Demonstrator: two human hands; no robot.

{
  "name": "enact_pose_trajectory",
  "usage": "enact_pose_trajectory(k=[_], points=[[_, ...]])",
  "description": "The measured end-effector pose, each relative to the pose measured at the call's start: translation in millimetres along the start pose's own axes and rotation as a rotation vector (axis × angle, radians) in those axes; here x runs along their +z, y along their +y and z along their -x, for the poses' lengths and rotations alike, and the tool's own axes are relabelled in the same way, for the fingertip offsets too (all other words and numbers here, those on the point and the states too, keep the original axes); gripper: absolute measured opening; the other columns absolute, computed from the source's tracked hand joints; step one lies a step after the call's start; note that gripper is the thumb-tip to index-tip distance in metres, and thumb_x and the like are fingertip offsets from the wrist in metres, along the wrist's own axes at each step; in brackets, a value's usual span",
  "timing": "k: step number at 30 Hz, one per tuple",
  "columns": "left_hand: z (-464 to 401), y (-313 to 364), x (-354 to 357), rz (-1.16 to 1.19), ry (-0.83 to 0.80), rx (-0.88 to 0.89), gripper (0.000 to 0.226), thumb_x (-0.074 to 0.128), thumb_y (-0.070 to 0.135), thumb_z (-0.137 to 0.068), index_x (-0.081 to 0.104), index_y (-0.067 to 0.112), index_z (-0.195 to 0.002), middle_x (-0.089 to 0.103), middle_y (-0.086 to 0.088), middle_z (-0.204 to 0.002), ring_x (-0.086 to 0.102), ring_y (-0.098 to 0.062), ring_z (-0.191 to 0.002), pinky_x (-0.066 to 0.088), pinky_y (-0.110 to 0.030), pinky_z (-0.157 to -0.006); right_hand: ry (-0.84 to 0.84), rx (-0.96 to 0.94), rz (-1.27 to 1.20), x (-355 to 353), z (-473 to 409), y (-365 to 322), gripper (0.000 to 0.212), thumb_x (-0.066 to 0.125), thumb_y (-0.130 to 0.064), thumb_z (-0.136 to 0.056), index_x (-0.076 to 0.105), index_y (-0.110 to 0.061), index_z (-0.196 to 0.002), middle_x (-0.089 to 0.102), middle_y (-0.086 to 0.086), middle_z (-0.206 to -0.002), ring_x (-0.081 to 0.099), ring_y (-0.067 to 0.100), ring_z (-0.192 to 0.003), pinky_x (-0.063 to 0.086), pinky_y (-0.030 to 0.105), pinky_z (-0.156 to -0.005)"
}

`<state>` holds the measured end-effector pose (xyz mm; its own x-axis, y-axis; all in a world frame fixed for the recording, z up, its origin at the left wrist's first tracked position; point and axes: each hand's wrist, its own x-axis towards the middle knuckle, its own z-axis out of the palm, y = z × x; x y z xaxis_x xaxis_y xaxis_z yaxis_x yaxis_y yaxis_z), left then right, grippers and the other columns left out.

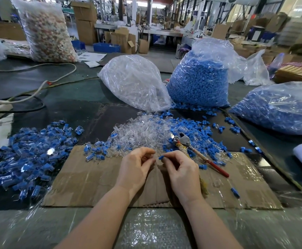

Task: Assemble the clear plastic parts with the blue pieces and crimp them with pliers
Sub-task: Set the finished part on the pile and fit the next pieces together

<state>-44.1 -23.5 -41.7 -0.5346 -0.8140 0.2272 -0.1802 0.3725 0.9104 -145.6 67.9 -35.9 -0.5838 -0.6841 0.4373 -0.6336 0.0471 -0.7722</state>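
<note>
In the lower middle of the frame the right hand [180, 169] pinches a small blue piece [161, 157] between thumb and fingertips, its end pointing left toward the left hand [137, 166]. The left hand's fingers are curled together as if around a clear part, but whether anything sits in them is too hard to tell. The two hands are just beside each other above a flat sheet of cardboard [92, 180].

The blue piece looks light, hard and smooth, so it would likely slip under a loose pinch; holding it by its back end leaves the front free to enter a clear part. The clear parts seem thin-walled and may crack if squeezed hard, so a hold on their sides seems safest.

Just above the hands lies a heap of clear parts [143, 130] mixed with loose blue pieces [188, 126]. The pliers [197, 151] rest untouched right of the hands, head up-left, red handle down-right. A pile of joined pieces [26, 155] fills the left middle. Bags of clear parts [134, 81] and blue pieces [198, 81] stand behind.
</note>
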Motion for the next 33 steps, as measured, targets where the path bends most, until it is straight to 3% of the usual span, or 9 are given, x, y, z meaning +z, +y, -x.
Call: enact_pose_trajectory(k=[6, 15, 22, 24, 28, 31, 33], points=[[-3.3, -0.3, -3.0, 0.004, -0.056, -0.002, 0.024, 0.067, 0.008, -0.083, 0.063, 0.031, -0.078, 0.067, 0.005, -0.074, 0.063, -0.008, -0.071, 0.052, -0.022, -0.069, -0.042, 0.011, 0.001, 1.5, -0.3, -2.6, 0.005, 0.066, -0.015, -0.086, 0.065, -0.012, -0.083, 0.065, -0.004, -0.074, 0.060, 0.014, -0.073, 0.051, 0.037, -0.070], [-2.4, 1.6, -5.2, 0.145, -0.068, -0.078, 0.021, 0.062, 0.001, -0.085, 0.063, 0.021, -0.079, 0.068, -0.010, -0.076, 0.066, -0.022, -0.071, 0.057, -0.032, -0.069, -0.072, -0.055, 0.256, 4.7, 3.1, -2.6, 0.014, 0.060, -0.022, -0.090, 0.057, -0.012, -0.080, 0.060, -0.001, -0.077, 0.054, 0.018, -0.079, 0.037, 0.027, -0.069], [0.4, 8.4, -6.0, 0.054, -0.116, -0.035, 0.014, 0.065, 0.002, -0.083, 0.066, 0.016, -0.082, 0.067, -0.003, -0.077, 0.060, 0.000, -0.066, 0.048, -0.010, -0.064, -0.140, -0.074, 0.331, 6.7, 2.7, -0.9, 0.020, 0.057, -0.027, -0.091, 0.045, -0.020, -0.077, 0.060, 0.001, -0.079, 0.054, 0.020, -0.080, 0.036, 0.029, -0.070], [0.0, 9.1, -6.2, 0.051, -0.116, -0.035, 0.014, 0.064, 0.002, -0.084, 0.065, 0.016, -0.082, 0.067, -0.001, -0.076, 0.059, 0.002, -0.065, 0.047, -0.009, -0.063, -0.145, -0.068, 0.335, 6.7, 2.3, 0.2, 0.018, 0.057, -0.027, -0.091, 0.049, -0.019, -0.077, 0.062, 0.001, -0.081, 0.055, 0.020, -0.082, 0.037, 0.029, -0.071], [-1.0, 8.4, -5.4, 0.027, -0.100, -0.042, 0.013, 0.061, 0.005, -0.087, 0.064, 0.018, -0.084, 0.065, 0.000, -0.075, 0.062, -0.010, -0.069, 0.051, -0.018, -0.065, -0.099, -0.117, 0.273, 4.9, 2.4, -1.3, 0.007, 0.065, -0.020, -0.087, 0.062, -0.014, -0.088, 0.064, -0.003, -0.085, 0.056, 0.013, -0.081, 0.039, 0.022, -0.071], [-1.4, 8.2, -5.5, 0.034, -0.091, -0.044, 0.014, 0.060, 0.005, -0.087, 0.064, 0.018, -0.084, 0.065, 0.000, -0.074, 0.062, -0.014, -0.069, 0.053, -0.025, -0.068, -0.101, -0.162, 0.235, 4.1, 2.8, -2.8, 0.019, 0.069, -0.014, -0.083, 0.065, -0.016, -0.102, 0.064, -0.007, -0.094, 0.055, 0.008, -0.083, 0.043, 0.018, -0.077], [-0.8, 8.5, -5.9, 0.048, -0.093, -0.041, 0.016, 0.061, 0.004, -0.087, 0.065, 0.019, -0.084, 0.065, 0.000, -0.072, 0.062, -0.011, -0.067, 0.052, -0.021, -0.065, -0.117, -0.171, 0.221, 3.7, 2.5, -3.4, 0.022, 0.068, -0.011, -0.083, 0.067, -0.017, -0.104, 0.064, -0.006, -0.096, 0.057, 0.011, -0.087, 0.045, 0.021, -0.080]])
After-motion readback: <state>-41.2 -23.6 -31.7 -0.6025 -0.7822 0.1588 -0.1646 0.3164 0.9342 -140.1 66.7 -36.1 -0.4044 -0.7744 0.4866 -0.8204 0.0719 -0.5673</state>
